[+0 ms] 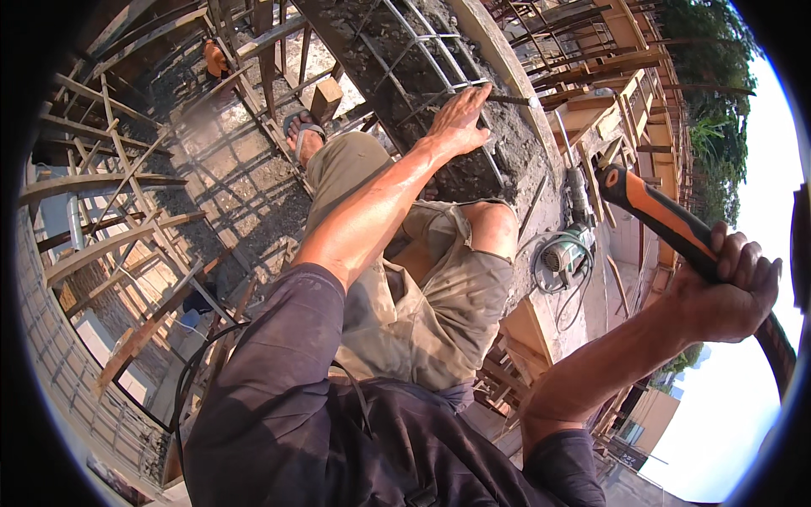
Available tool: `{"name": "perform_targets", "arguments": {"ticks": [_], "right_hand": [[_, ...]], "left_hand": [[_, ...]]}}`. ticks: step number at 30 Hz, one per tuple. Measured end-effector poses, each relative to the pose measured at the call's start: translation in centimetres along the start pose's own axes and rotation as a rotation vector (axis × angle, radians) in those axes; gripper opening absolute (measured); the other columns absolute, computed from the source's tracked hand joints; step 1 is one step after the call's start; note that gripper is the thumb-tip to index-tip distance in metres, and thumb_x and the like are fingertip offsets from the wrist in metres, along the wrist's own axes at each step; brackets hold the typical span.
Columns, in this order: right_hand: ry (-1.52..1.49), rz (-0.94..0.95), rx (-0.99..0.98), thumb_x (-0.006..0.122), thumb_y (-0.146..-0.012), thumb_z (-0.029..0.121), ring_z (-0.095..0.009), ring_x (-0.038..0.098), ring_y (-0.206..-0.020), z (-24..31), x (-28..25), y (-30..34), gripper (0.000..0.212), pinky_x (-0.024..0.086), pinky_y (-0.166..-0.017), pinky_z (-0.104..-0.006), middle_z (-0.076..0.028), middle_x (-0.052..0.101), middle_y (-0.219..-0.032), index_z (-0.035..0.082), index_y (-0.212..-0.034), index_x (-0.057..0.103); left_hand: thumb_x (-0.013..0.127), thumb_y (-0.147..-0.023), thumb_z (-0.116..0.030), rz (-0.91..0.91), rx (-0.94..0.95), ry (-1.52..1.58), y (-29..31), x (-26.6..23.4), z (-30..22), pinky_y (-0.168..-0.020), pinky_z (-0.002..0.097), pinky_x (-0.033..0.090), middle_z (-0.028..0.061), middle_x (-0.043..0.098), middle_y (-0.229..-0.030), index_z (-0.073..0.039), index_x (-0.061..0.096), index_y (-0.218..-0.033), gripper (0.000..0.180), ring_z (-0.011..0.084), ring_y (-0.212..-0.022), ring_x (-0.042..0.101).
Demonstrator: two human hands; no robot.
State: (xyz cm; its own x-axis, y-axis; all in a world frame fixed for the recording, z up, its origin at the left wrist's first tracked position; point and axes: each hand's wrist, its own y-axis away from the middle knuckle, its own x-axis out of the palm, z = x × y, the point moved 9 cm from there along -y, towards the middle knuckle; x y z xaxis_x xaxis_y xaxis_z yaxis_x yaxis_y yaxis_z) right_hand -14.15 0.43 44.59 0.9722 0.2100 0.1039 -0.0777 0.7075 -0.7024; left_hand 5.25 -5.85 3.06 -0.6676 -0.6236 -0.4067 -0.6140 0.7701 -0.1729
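- Right hand (728, 283) raised at far right, fingers closed round the black-and-orange handle (663, 221) of a long tool. Handle slants from upper left to lower right; the rounded butt end points inward. Tool's far end runs down behind the hand to the dark picture rim; its shape cannot be made out.
- Left hand (460, 120) reaches forward, palm down, over the steel bars (435, 36). Fingers extended together, thumb apart. Fingertips meet one end of a short dark rod (512, 100); whether they pinch it, cannot tell.
- Rod lies crosswise, its other end over the pale edge beside the bars.
- Bars form a ladder-like cage above rough, dark, muddy-looking material.
- Green power tool (557, 253) lies on the grey ledge (553, 196) right of the bent knee, cord looped about it.
- Sandalled foot (306, 139) at left of the cage, near a squared wood block (326, 99).
- Below left: timber framing (110, 180). Upper left, another person (214, 59) in orange.
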Motion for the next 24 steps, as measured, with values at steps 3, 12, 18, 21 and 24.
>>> {"name": "perform_targets", "arguments": {"ticks": [3, 12, 18, 21, 24], "right_hand": [[0.164, 0.317, 0.868, 0.060, -0.096, 0.018, -0.011, 0.033, -0.039, -19.6, -2.7, 15.9, 0.035, 0.030, -0.039, -0.0304, 0.004, 0.036, -0.051, 0.012, -0.066, 0.041], [0.279, 0.319, 0.790, 0.067, -0.094, 0.024, -0.006, 0.030, -0.037, -10.6, -2.5, 10.5, 0.037, 0.027, -0.035, -0.0253, 0.006, 0.032, -0.051, 0.013, -0.068, 0.043], [0.036, 0.078, -0.034, 0.049, -0.101, 0.019, -0.008, 0.032, -0.042, 3.1, -1.6, -2.9, 0.046, 0.036, -0.047, -0.0253, 0.003, 0.027, -0.051, 0.018, -0.059, 0.029], [-0.134, 0.109, 0.189, 0.047, -0.102, 0.022, -0.010, 0.031, -0.041, -4.3, 0.4, 3.7, 0.044, 0.035, -0.046, -0.0284, 0.003, 0.027, -0.051, 0.015, -0.061, 0.032], [0.292, 0.448, 1.082, 0.062, -0.094, 0.016, -0.011, 0.036, -0.039, -23.0, -3.6, 19.8, 0.037, 0.033, -0.038, -0.0304, 0.002, 0.039, -0.052, 0.013, -0.064, 0.040]], "left_hand": [[0.074, -0.080, -0.025, 0.035, -0.022, -0.023, -0.1, 0.4, -0.3, -0.122, 0.0423, 0.027, 0.0231, 0.031, -0.158, -0.011, 0.020, -0.159, 0.097, 0.0359, -0.147, 0.031], [0.074, -0.081, -0.027, -0.011, -0.033, -0.032, 0.9, 0.2, 1.1, -0.120, 0.0468, 0.031, 0.0211, 0.026, -0.161, -0.017, 0.016, -0.160, 0.098, 0.0371, -0.147, 0.029], [0.075, -0.081, -0.026, -0.045, -0.003, -0.027, 0.9, 0.2, 0.7, -0.118, 0.0449, 0.033, 0.0223, 0.028, -0.159, -0.012, 0.017, -0.159, 0.098, 0.0383, -0.145, 0.032], [0.075, -0.081, -0.026, -0.036, -0.015, -0.031, 1.1, -0.2, 0.5, -0.119, 0.0448, 0.033, 0.0223, 0.027, -0.160, -0.012, 0.016, -0.160, 0.099, 0.0382, -0.146, 0.031], [0.073, -0.081, -0.026, 0.037, -0.005, -0.052, 0.9, 0.3, 0.0, -0.120, 0.0445, 0.030, 0.0216, 0.023, -0.161, -0.013, 0.012, -0.161, 0.101, 0.0374, -0.148, 0.027]]}}
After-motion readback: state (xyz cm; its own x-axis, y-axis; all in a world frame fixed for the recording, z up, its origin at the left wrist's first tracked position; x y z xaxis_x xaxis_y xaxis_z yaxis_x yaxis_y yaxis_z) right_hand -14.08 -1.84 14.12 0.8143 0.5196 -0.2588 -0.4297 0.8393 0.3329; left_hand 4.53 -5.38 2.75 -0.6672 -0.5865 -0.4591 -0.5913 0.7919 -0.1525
